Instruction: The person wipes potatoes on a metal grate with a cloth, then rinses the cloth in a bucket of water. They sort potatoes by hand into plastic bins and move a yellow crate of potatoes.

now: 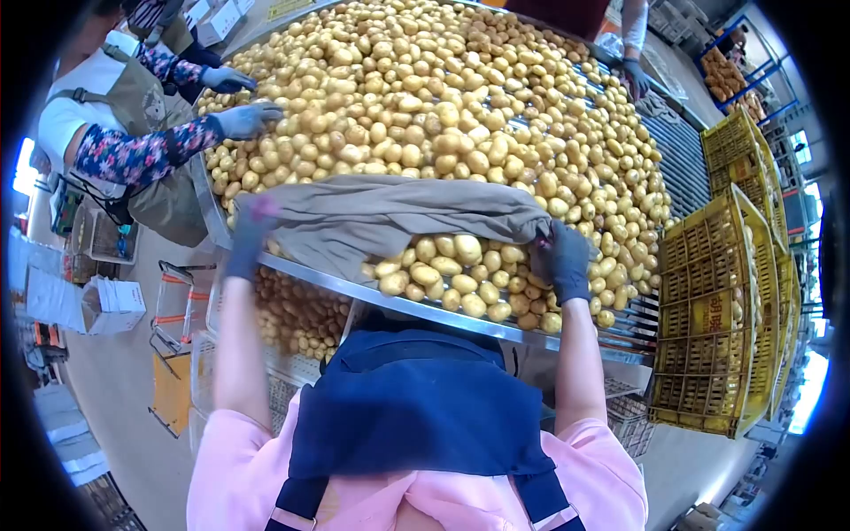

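A long grey-brown cloth [381,205] is stretched across the near part of a heap of yellow potatoes [416,106]. My right hand [568,264], in a dark grey glove, grips its bunched right end just above the potatoes. At the other end is my left hand [250,232], also gloved and smeared by motion, closed on the cloth near the table's left front corner. The middle of the cloth sags, and its lower left part hangs to the metal rim [416,317] of the sorting table. Several potatoes show below the cloth's edge.
Yellow plastic crates [704,319] stand upright at the right. A co-worker's gloved hands [248,119] touch potatoes at the left; another person's gloved hand [635,80] is at the far right. More potatoes [301,314] lie below the table. Metal rollers [677,159] show at right.
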Tool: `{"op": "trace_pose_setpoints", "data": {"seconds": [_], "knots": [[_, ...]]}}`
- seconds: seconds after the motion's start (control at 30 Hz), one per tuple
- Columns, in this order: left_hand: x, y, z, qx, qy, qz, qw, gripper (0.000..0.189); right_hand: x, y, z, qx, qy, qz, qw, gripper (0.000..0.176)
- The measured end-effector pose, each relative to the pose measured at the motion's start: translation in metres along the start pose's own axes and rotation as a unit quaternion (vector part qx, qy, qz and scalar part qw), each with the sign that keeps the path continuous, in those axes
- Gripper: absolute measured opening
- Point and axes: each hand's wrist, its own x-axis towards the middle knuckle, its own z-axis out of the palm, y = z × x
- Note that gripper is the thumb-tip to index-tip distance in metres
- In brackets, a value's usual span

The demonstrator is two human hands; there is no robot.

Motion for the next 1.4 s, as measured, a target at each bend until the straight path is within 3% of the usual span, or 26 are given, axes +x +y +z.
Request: {"op": "trace_pose_setpoints", "data": {"seconds": [0.03,0.1,0.13,0.3,0.37,0.4,0.57,0.6,0.67,0.73,0.77,0.83,0.87,0.93,0.97,1.03,1.07,1.1,1.13,1.17,1.2,1.23,1.27,1.3,1.33,1.4], "knots": [[-0.016,0.007,0.034,0.056,-0.054,0.008,0.997,0.034,0.005,-0.007,-0.007,-0.036,-0.08,0.049,0.995,0.029],[-0.043,0.005,0.088,0.072,-0.203,0.099,0.971,0.025,0.024,0.039,0.01,-0.011,0.144,-0.036,0.989,0.021],[-0.057,0.029,0.099,0.295,-0.187,0.271,0.897,0.02,0.041,0.066,0.004,0.097,0.212,-0.019,0.972,0.018],[-0.047,0.011,0.1,0.403,-0.157,0.277,0.858,0.016,0.072,0.081,-0.155,-0.181,0.345,-0.1,0.916,0.024],[-0.049,0.025,0.089,0.181,-0.127,0.065,0.973,0.018,0.065,0.098,-0.191,-0.219,0.342,-0.091,0.909,0.028],[-0.042,0.019,0.075,0.17,-0.082,0.116,0.975,0.024,0.059,0.103,-0.196,-0.251,0.341,-0.08,0.903,0.033],[-0.018,0.016,-0.038,0.111,0.123,0.101,0.981,0.025,-0.014,0.134,-0.15,-0.37,0.196,0.001,0.908,0.035],[-0.016,0.038,-0.062,0.181,0.172,0.199,0.948,0.023,-0.022,0.136,-0.138,-0.331,0.203,-0.003,0.921,0.035],[-0.025,0.084,-0.097,0.241,0.316,0.179,0.9,0.021,-0.024,0.13,-0.123,-0.265,0.22,-0.018,0.938,0.035],[-0.02,0.127,-0.129,0.125,0.371,0.236,0.889,0.021,-0.012,0.106,-0.124,-0.229,0.254,-0.011,0.94,0.036],[-0.016,0.155,-0.142,0.174,0.361,0.325,0.857,0.022,-0.005,0.092,-0.132,-0.199,0.288,-0.001,0.937,0.036],[0.0,0.187,-0.176,0.112,0.41,0.327,0.844,0.027,0.016,0.075,-0.153,-0.059,0.334,-0.024,0.94,0.034],[0.016,0.199,-0.207,-0.031,0.331,0.342,0.879,0.028,0.029,0.064,-0.164,-0.016,0.332,-0.011,0.943,0.033],[0.061,0.246,-0.22,0.148,0.401,0.395,0.813,0.026,0.074,0.076,-0.184,0.015,0.319,-0.048,0.947,0.034],[0.09,0.265,-0.223,0.175,0.393,0.41,0.804,0.025,0.105,0.077,-0.187,0.153,0.298,-0.033,0.942,0.035],[0.166,0.283,-0.212,0.173,0.34,0.417,0.825,0.023,0.165,0.039,-0.194,0.075,0.175,0.045,0.981,0.035],[0.207,0.284,-0.2,0.167,0.309,0.403,0.845,0.022,0.213,0.064,-0.171,0.034,0.185,0.03,0.982,0.039],[0.248,0.274,-0.179,0.15,0.271,0.377,0.873,0.021,0.249,0.078,-0.135,-0.032,0.257,-0.145,0.955,0.052],[0.281,0.25,-0.149,0.121,0.227,0.343,0.903,0.021,0.254,0.023,-0.118,-0.153,0.208,-0.006,0.966,0.067],[0.306,0.215,-0.117,0.052,0.151,0.315,0.935,0.02,0.245,-0.033,-0.094,-0.191,0.241,-0.003,0.951,0.071],[0.27,0.199,-0.049,0.271,0.237,0.248,0.899,0.031,0.276,-0.023,-0.031,-0.016,0.361,-0.205,0.909,0.063],[0.232,0.185,0.021,0.475,0.299,0.16,0.812,0.044,0.274,-0.053,0.008,0.228,0.199,-0.2,0.932,0.057],[0.207,0.144,0.075,0.563,0.322,0.223,0.728,0.061,0.252,-0.082,0.052,0.129,0.157,-0.149,0.968,0.054],[0.19,0.092,0.098,0.625,0.138,0.177,0.747,0.068,0.222,-0.1,0.108,-0.015,0.169,-0.149,0.974,0.054],[0.155,0.061,0.128,0.598,0.121,0.196,0.768,0.065,0.182,-0.125,0.121,-0.025,0.022,-0.11,0.993,0.057],[0.087,0.04,0.145,0.557,0.069,0.197,0.804,0.059,0.141,-0.141,0.085,0.007,-0.037,-0.159,0.987,0.059]]}}
